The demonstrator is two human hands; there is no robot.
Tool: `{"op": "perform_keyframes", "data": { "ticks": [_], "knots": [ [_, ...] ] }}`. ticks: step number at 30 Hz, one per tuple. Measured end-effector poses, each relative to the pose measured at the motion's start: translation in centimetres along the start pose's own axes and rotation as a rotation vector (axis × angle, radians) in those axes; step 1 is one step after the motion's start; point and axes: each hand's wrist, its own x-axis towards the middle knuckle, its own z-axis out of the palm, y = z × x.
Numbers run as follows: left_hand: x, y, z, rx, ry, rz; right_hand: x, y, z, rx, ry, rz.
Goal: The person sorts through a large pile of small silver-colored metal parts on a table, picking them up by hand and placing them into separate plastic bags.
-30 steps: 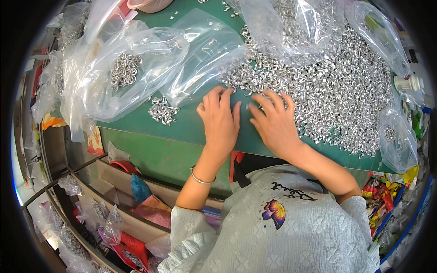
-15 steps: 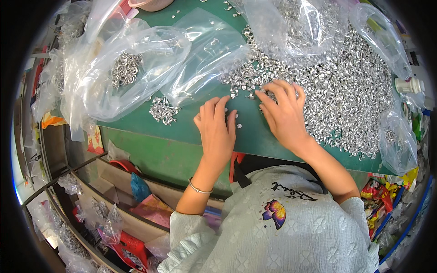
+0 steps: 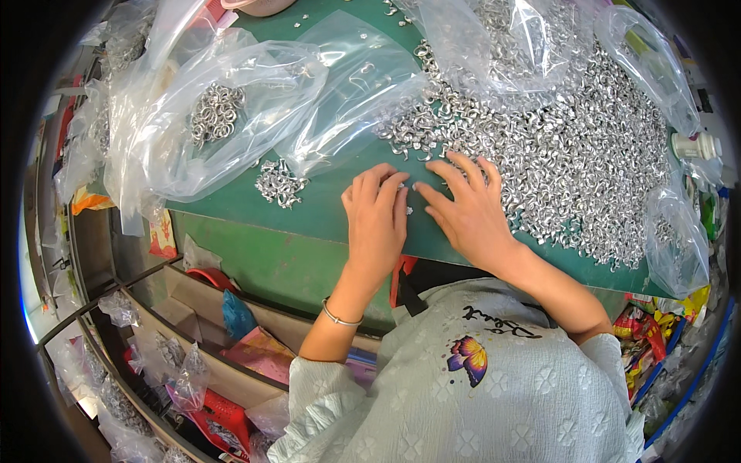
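Note:
My left hand (image 3: 376, 220) is low over the green table, its thumb and index fingertips closed around a small silver metal piece (image 3: 403, 186). Another little silver piece (image 3: 409, 210) lies on the tabletop beside that thumb. To the right, my right hand (image 3: 472, 212) has its fingers spread, with the fingertips at the near edge of a big heap of curved silver metal pieces (image 3: 587, 162); nothing shows in its grasp. Left of my left hand sits a small pile of similar silver pieces (image 3: 279, 184), apart from the heap.
Clear plastic bags (image 3: 297, 85) lie across the far left of the green table (image 3: 309, 220), and silver rings (image 3: 218, 114) show through one. Another clear bag (image 3: 513, 46) covers part of the heap. A white bottle (image 3: 696, 146) stands at the right edge. Below left are divided bins (image 3: 208, 324).
My right hand has shifted left and nearer to me, off the heap's edge. My left hand has moved slightly right, its thumb and index finger coming together at a small piece.

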Motion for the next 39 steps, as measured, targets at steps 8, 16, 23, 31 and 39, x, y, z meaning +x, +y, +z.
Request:
{"op": "perform_keyframes", "data": {
  "ticks": [8,16,23,31,39],
  "knots": [
    [-0.6,0.5,0.5,0.023,-0.045,0.083,-0.3,1.6,-0.6,-0.061,0.002,0.000],
    [-0.4,0.6,0.4,0.032,0.046,0.062,1.5,1.9,-0.3,-0.066,0.118,0.104],
    [-1.0,-0.9,0.6,0.075,0.073,0.010,1.9,1.4,0.5,-0.039,0.124,0.135],
    [-1.1,-0.6,-0.4,0.167,0.049,-0.043,1.6,1.1,0.4,-0.065,0.116,0.101],
    [-2.4,-0.4,-2.5,0.014,0.038,-0.200,1.9,1.7,0.3,-0.068,0.116,0.096]
  ]
}}
